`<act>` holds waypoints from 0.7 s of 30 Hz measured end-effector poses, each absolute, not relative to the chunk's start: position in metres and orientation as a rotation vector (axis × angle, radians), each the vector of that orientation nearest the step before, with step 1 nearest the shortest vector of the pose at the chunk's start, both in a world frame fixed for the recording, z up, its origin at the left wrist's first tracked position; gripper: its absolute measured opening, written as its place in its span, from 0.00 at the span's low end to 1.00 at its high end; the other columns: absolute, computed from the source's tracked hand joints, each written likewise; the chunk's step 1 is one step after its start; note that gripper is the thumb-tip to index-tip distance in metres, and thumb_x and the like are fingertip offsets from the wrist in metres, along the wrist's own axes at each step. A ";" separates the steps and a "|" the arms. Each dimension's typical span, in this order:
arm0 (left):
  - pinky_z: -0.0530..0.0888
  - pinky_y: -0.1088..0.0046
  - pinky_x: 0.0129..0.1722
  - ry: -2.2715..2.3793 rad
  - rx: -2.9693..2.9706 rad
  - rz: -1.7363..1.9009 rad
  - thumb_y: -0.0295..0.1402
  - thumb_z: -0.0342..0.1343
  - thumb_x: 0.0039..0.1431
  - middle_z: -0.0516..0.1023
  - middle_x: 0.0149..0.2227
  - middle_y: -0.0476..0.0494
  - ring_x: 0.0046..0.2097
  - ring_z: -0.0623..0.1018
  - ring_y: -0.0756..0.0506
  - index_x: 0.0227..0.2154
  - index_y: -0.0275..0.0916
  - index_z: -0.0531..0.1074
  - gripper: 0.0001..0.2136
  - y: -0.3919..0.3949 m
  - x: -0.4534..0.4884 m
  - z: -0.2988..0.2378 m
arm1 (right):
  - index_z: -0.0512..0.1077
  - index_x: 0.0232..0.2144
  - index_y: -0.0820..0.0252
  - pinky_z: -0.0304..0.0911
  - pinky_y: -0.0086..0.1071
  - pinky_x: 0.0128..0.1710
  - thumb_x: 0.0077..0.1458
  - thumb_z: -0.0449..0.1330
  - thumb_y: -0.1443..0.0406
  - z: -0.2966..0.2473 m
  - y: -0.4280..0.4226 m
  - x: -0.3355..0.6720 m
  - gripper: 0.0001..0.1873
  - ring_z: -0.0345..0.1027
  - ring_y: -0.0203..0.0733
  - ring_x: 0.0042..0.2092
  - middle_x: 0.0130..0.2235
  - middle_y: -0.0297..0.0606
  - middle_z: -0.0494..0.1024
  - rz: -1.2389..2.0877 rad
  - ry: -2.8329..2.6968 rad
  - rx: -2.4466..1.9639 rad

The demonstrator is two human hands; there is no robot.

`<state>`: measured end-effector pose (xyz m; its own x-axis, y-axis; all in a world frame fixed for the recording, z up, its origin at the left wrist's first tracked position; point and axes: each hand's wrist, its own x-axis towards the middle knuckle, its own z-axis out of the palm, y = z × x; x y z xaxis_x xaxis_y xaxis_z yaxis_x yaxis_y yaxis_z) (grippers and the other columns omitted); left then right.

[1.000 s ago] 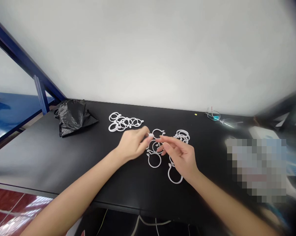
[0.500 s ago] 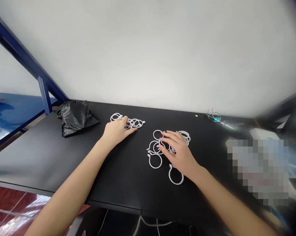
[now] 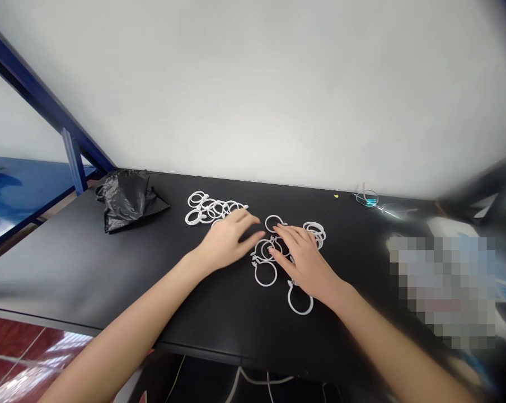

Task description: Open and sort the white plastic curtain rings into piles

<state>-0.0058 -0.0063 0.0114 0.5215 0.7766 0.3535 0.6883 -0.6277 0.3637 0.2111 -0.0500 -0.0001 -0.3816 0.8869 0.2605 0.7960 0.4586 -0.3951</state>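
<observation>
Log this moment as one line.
left hand: open, near white rings | right hand: open, over rings | black bag: at left

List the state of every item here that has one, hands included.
Left hand: open, thumb parted from fingers, nothing visible in its grip.
Right hand: open, palm down, fingers extended over rings.
White rings at left: heaped, overlapping; clasps too small to judge.
White rings at right: loosely scattered, some overlapping, partly hidden by the right hand.
Black plastic bag: crumpled; open or tied, unclear.
</observation>
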 end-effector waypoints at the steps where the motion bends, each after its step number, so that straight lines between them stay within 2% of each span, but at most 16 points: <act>1: 0.74 0.66 0.46 1.109 2.599 0.705 0.41 0.48 0.67 0.74 0.49 0.39 0.49 0.75 0.43 0.48 0.39 0.70 0.14 -0.009 -0.001 0.008 | 0.64 0.59 0.60 0.59 0.54 0.57 0.65 0.51 0.56 -0.001 -0.050 0.211 0.24 0.60 0.56 0.60 0.58 0.49 0.71 0.282 -2.281 -1.410; 3: 0.70 0.59 0.56 0.937 2.608 0.645 0.40 0.46 0.68 0.69 0.56 0.36 0.57 0.69 0.40 0.52 0.38 0.69 0.16 -0.012 0.006 0.002 | 0.63 0.60 0.61 0.60 0.54 0.57 0.65 0.51 0.56 -0.001 -0.050 0.212 0.24 0.60 0.56 0.60 0.59 0.49 0.70 0.280 -2.285 -1.408; 6: 0.65 0.54 0.61 0.918 2.564 0.585 0.42 0.45 0.69 0.64 0.61 0.34 0.63 0.63 0.38 0.53 0.37 0.69 0.18 -0.013 0.008 -0.003 | 0.63 0.59 0.59 0.60 0.55 0.57 0.65 0.50 0.58 -0.003 -0.049 0.213 0.23 0.61 0.56 0.59 0.59 0.48 0.70 0.268 -2.291 -1.403; 13: 0.65 0.53 0.61 0.931 2.538 0.537 0.46 0.45 0.68 0.62 0.64 0.34 0.64 0.64 0.37 0.55 0.37 0.67 0.22 -0.011 0.005 -0.003 | 0.65 0.58 0.64 0.56 0.57 0.59 0.66 0.50 0.60 -0.006 -0.046 0.215 0.22 0.63 0.56 0.59 0.59 0.51 0.70 0.289 -2.298 -1.393; 17: 0.67 0.51 0.59 0.922 2.570 0.556 0.48 0.48 0.66 0.62 0.63 0.32 0.63 0.65 0.35 0.57 0.37 0.66 0.24 -0.010 0.005 -0.006 | 0.66 0.58 0.60 0.59 0.56 0.59 0.65 0.52 0.60 -0.005 -0.045 0.215 0.22 0.63 0.55 0.59 0.58 0.48 0.71 0.355 -2.215 -1.312; 21: 0.67 0.51 0.59 0.898 2.582 0.566 0.48 0.49 0.65 0.61 0.64 0.32 0.62 0.65 0.35 0.59 0.37 0.64 0.26 -0.010 0.005 -0.007 | 0.66 0.58 0.58 0.64 0.51 0.58 0.64 0.54 0.62 -0.002 -0.046 0.215 0.21 0.62 0.52 0.60 0.58 0.46 0.71 0.430 -2.149 -1.191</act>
